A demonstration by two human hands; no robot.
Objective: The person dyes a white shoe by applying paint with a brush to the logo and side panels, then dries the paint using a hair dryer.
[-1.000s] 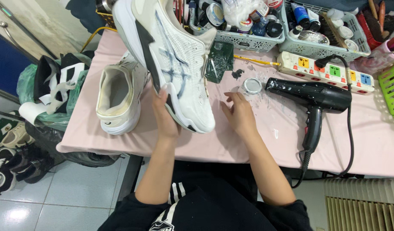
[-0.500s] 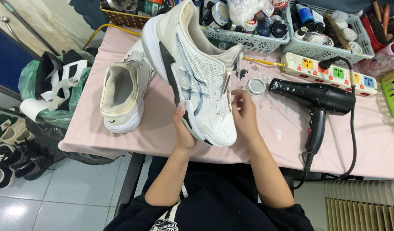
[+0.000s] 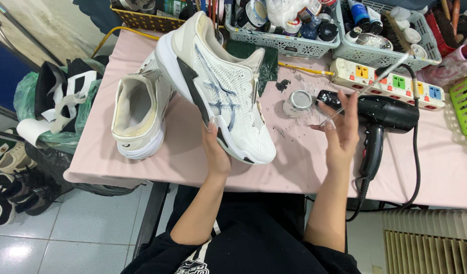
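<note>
Now, quick log of the moment.
Left hand: the left hand (image 3: 215,152) is closed around the underside of the white sneaker (image 3: 218,89); the shoe is held raised above the pink table (image 3: 294,167), toe at 5 o'clock, heel at 11 o'clock.
Right hand: the right hand (image 3: 340,129) is lifted off the shoe, fingers loosely spread, with a thin brush (image 3: 368,89) pinched between fingertips; the handle is angled toward 1 o'clock.
Change: half a second ago the right hand is seen right at the shoe's side near the toe; now it is pulled away to 3 o'clock of the shoe, well apart, with the brush in plain view.
Meaning: the touch-up pass on the shoe's side is judged paused; the brush is now carried nearer the small round tin (image 3: 297,101), probably for a reload.
Shoe position: tilted a bit more upright than a second ago, the side panel turned to the camera.
Second sneaker: the second sneaker (image 3: 139,116) is left on the table at 9 o'clock of the held one, unmoved.
Hair dryer: the black hair dryer (image 3: 383,119) is lying just beyond the right hand, at 3 o'clock.
Power strip: the power strip (image 3: 386,81) is set at 12 o'clock of the dryer.
</note>
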